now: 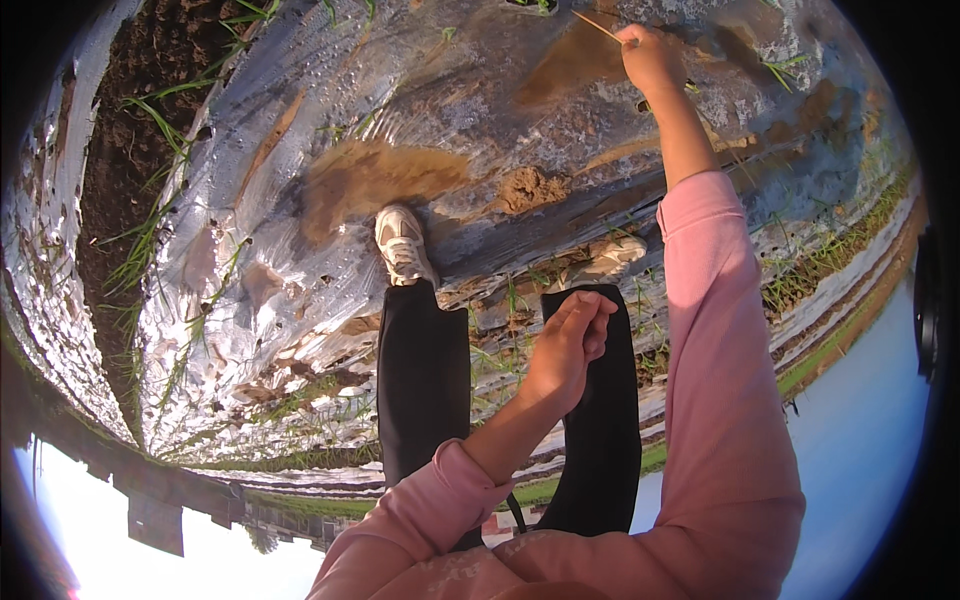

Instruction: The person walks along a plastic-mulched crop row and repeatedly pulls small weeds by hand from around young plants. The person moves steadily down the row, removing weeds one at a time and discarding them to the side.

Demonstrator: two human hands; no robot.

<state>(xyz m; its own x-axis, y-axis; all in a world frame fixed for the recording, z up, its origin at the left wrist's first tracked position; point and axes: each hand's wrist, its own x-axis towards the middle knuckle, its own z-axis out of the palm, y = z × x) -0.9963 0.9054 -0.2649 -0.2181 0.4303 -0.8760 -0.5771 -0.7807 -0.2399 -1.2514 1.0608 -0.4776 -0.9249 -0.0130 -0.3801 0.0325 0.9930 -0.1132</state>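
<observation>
At the upper right, my right hand (pixel 654 61) is stretched far forward. Its thumb and fingers pinch a thin wooden stick (pixel 597 27), which points up and left above the plastic mulch film (pixel 480 82). A planting hole (pixel 534 6) with green leaves in it lies at the top edge, left of the stick's tip. My left hand (pixel 571 346) hangs in front of my right knee with its fingers curled in. Nothing shows in that hand, though the inside of the palm is hidden. A clump of damp soil (pixel 532 190) sits on the film between my feet and the stick.
My left shoe (pixel 403 244) stands on the film; my right shoe (pixel 611 256) is beside a weedy strip. Muddy water (pixel 382 176) pools ahead of the left shoe. A bare soil furrow (pixel 124 142) edged with grass (pixel 161 127) runs down the left.
</observation>
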